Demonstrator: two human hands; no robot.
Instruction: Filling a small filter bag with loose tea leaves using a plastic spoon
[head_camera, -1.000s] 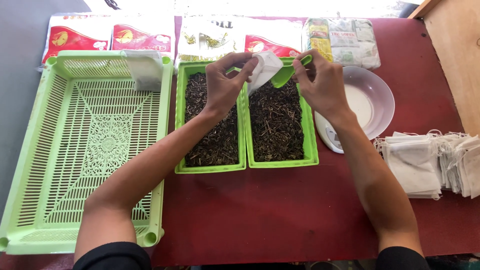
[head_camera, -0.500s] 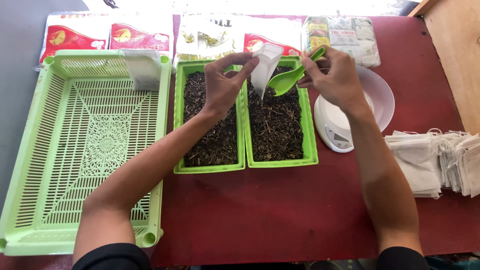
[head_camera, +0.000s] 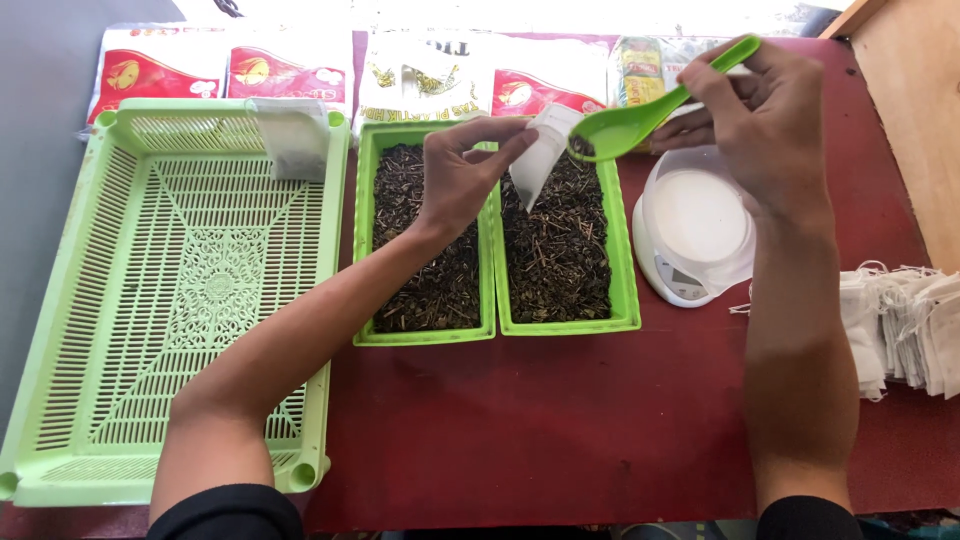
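White paper pouch (head_camera: 541, 152) — open-mouthed, tilted — in left hand (head_camera: 462, 180) grip; right hand (head_camera: 765, 125) clasps green spoon (head_camera: 645, 117).

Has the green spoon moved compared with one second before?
Yes. The green spoon went up and right, from over the right-hand green tray toward the white scale.

Bright green spoon (head_camera: 640, 115); white pouch (head_camera: 540, 150); pale green lattice basket (head_camera: 150, 300); dark red table (head_camera: 560, 420).

Dark red table (head_camera: 560, 430), grey floor (head_camera: 40, 100) at left, pale wooden panel (head_camera: 915, 110) at right
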